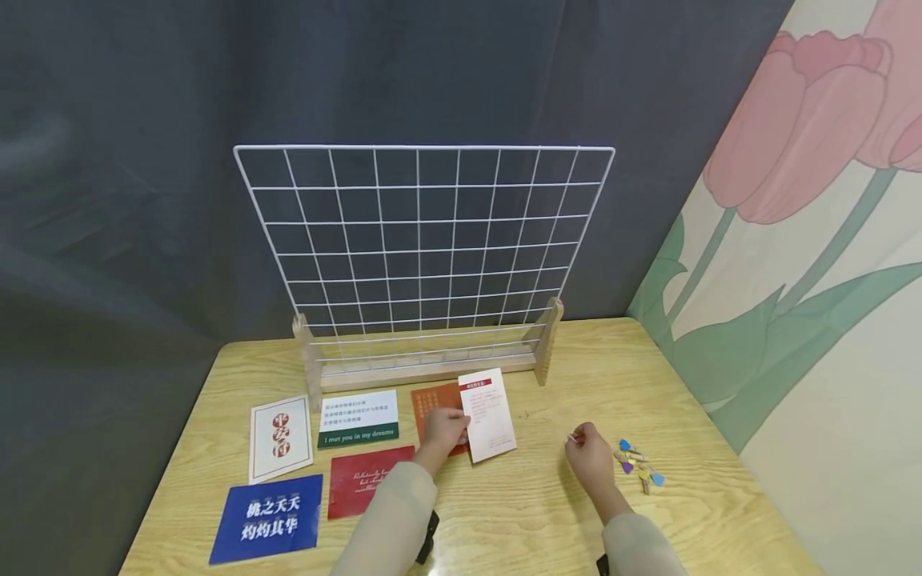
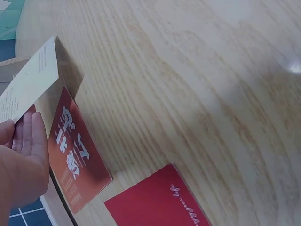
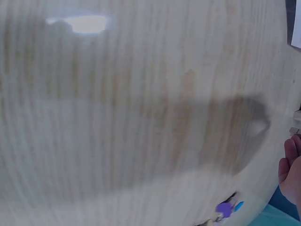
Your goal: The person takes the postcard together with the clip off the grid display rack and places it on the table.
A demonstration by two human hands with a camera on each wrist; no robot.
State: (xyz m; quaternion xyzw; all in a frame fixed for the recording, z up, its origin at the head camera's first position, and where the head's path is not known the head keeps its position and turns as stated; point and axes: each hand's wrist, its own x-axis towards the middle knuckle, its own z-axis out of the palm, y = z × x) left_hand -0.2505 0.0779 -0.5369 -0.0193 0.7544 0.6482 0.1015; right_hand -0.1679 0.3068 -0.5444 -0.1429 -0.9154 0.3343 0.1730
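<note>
My left hand (image 1: 443, 434) pinches a white card (image 1: 488, 416) with red print by its left edge, tilted up off the table. Behind that hand lies an orange card (image 2: 75, 155) with white characters, partly covered in the head view. My right hand (image 1: 591, 458) is raised over the table to the right and pinches a small pale wooden clothespin (image 3: 295, 131) between thumb and fingertips; most of it is hidden. Beside this hand lies a pile of small wooden clothespins (image 1: 634, 459) with blue, yellow and purple hearts.
A white wire grid (image 1: 418, 251) stands upright in a wooden base (image 1: 432, 372) at the back. On the left lie a white card (image 1: 281, 440), a green-and-white card (image 1: 358, 418), a red card (image 1: 367, 482) and a blue card (image 1: 266, 518). A tulip-painted wall borders the right.
</note>
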